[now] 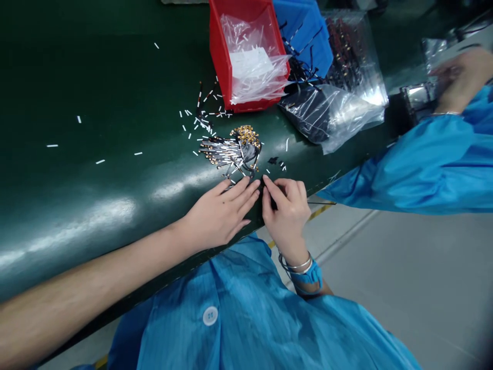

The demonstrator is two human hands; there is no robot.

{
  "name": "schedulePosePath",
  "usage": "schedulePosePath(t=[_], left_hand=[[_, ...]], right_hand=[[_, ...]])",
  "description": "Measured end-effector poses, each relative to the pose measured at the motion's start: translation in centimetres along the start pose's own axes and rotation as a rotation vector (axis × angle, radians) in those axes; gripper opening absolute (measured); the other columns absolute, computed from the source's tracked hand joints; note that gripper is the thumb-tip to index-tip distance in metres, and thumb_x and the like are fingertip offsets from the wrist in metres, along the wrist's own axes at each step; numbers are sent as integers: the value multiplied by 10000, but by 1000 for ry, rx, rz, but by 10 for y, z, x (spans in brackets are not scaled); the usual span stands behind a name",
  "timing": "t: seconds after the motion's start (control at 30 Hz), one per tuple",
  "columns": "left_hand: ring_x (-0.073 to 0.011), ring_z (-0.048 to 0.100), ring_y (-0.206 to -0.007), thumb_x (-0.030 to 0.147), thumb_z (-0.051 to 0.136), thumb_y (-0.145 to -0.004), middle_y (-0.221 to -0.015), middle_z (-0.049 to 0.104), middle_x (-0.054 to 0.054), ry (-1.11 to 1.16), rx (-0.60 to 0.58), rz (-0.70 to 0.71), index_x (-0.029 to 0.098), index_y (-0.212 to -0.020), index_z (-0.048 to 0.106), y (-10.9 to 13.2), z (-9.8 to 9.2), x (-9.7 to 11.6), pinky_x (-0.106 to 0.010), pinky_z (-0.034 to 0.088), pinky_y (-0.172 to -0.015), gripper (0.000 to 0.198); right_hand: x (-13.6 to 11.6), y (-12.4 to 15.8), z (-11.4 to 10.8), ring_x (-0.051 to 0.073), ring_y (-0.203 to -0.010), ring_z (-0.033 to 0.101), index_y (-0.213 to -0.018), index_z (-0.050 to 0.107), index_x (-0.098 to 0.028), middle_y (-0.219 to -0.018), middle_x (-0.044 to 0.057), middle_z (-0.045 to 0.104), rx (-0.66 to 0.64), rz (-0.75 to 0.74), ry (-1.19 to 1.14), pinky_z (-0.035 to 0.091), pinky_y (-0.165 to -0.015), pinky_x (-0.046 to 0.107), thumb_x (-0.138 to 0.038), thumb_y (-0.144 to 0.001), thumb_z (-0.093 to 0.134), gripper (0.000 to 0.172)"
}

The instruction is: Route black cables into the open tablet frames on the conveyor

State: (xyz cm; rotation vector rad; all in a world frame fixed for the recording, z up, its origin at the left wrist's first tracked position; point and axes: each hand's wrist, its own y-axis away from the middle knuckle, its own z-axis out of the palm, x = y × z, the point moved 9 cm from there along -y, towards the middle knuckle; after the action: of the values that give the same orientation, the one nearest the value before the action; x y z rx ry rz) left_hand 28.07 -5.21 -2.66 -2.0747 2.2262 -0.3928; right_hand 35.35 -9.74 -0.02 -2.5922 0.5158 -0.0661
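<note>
My left hand point(221, 208) lies on the dark green belt point(96, 185), fingers stretched out and close together, their tips touching the near end of a pile of thin cable pieces with gold connectors point(233, 149). My right hand point(285, 205) is beside it, fingers curled in a pinch on a small dark piece that I cannot make out clearly. A wrist strap and bangles sit on my right wrist point(304, 270).
A red bin point(221, 56) with a clear bag stands behind the pile, a blue bin point(304, 31) and plastic bags of parts point(335, 110) to its right. Small white sleeves point(100, 161) are scattered on the belt. A co-worker's blue sleeve point(423, 164) and hand point(462, 77) are at right.
</note>
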Motion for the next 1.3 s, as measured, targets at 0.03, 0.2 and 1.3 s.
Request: schedulePosePath(t=[0.03,0.2,1.3], left_hand=[[-272,456,-1289,359,387,-973,-1421,477,-114,2,-3,1,58,-1347,508,0,0,0,-388,352,-1009,496],[-277,456,-1287,364,403,-969,-1420,478,-118,13,-21,4,54,-1353,502,-1,1,0,-386,350,-1011,504],[-296,407,-1343,311,417,-952,-1413,474,-173,16,49,-88,22,-1319,529,0,-12,-8,-431,304,-1112,481]], right_hand=[[-1,-1,0,179,-771,495,-1025,715,-135,-807,78,633,-7,-17,17,424,-610,296,-161,-894,526,232],[-1,-3,1,184,-761,508,-1039,714,-125,-811,81,643,-51,-60,1,429,-582,301,-160,-891,521,246],[29,-24,3,148,-755,559,-867,701,-202,-812,39,657,41,-58,-382,489,-675,300,-132,-875,553,165]])
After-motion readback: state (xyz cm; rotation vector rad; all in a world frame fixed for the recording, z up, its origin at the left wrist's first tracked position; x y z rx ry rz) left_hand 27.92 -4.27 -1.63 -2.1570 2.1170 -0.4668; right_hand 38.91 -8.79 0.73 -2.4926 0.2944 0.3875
